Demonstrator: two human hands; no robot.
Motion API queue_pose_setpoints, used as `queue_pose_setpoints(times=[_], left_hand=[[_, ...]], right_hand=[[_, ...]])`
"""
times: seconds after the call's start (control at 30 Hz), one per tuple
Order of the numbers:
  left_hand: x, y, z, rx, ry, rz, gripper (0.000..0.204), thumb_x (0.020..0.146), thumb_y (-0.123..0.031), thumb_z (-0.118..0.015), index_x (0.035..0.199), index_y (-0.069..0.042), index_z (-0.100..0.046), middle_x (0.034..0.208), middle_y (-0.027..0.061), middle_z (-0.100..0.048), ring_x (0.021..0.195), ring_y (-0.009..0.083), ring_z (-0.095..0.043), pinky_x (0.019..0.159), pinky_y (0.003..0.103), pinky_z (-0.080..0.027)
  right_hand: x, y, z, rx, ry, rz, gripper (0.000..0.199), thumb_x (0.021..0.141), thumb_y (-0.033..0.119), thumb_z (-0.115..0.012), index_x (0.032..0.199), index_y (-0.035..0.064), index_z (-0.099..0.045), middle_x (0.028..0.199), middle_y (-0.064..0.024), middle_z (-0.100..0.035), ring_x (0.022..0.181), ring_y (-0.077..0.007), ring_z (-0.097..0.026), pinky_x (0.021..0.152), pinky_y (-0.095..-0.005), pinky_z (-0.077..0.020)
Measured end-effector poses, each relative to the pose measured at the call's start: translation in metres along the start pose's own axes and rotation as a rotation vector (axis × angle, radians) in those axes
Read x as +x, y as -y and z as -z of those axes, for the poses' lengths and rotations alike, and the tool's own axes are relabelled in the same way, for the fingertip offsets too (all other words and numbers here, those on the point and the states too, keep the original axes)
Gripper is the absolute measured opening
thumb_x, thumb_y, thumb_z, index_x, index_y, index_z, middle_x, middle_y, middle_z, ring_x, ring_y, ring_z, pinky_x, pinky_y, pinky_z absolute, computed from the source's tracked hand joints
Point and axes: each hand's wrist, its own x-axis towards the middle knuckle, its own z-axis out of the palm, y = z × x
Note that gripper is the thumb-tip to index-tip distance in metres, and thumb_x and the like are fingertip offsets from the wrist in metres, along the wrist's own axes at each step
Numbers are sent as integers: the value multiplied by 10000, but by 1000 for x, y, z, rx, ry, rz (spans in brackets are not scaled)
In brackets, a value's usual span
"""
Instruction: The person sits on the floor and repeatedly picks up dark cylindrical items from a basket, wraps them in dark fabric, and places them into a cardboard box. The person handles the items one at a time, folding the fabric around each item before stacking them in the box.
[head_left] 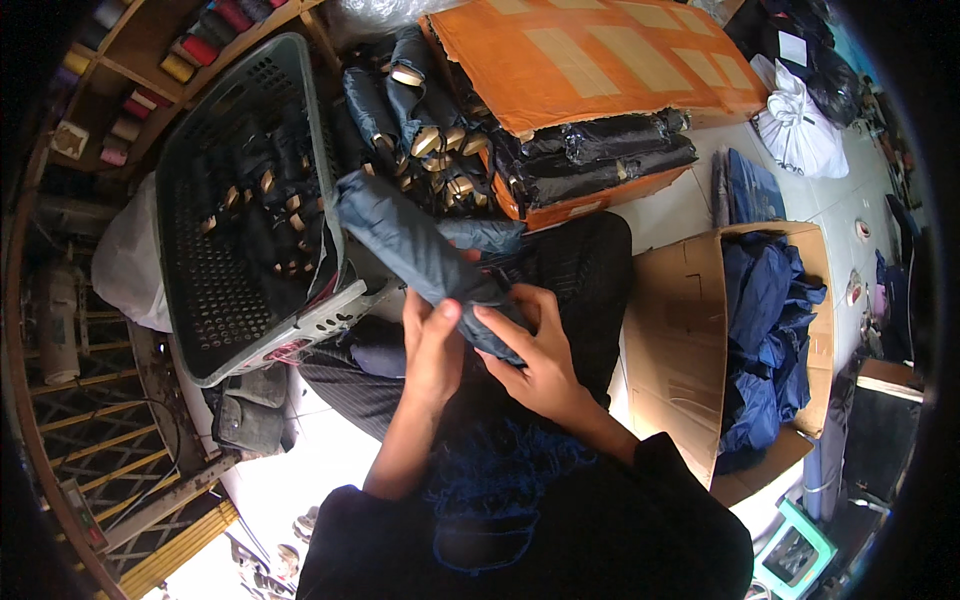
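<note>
My left hand (432, 345) and right hand (535, 355) both close their fingers around the lower end of a rolled dark blue fabric bundle (415, 250); it slants up and left from my grip; beyond lie a grey basket (215, 170) of similar rolls, an orange box (600, 60), and a cardboard box (680, 340) of blue cloth at right.

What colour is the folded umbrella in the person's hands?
Dark navy blue folded umbrella, seen best in the head view.

The roll's (420, 250) lower end is hidden under both hands. The basket's (240, 120) dark contents are too dim to identify. Thread spools (190, 50) are cut off at the top edge.
</note>
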Motion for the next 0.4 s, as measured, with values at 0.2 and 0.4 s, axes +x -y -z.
queue_pose_setpoints(times=[0.2, 0.4], left_hand=[[-1, -4, -6, -21, -117, -68, 795, 798, -314, -712, 1391, -29, -266, 1251, 197, -482, 1126, 280, -509, 981, 397, -399], [-7, 4, -2, 750, -265, -760, 1016, 723, -352, -784, 1447, -33, -146, 1482, 195, -151, 1343, 293, -253, 1075, 435, -274]], right_hand=[[10, 9, -4, 24, -16, -134, 698, 621, 16, -760, 1270, 45, -504, 1246, -163, -476, 1106, -345, -522, 908, -402, -464], [7, -4, -5, -149, -78, 1, 721, 614, -5, -734, 1298, 60, -513, 1220, -142, -513, 1040, -340, -534, 872, -389, -467]])
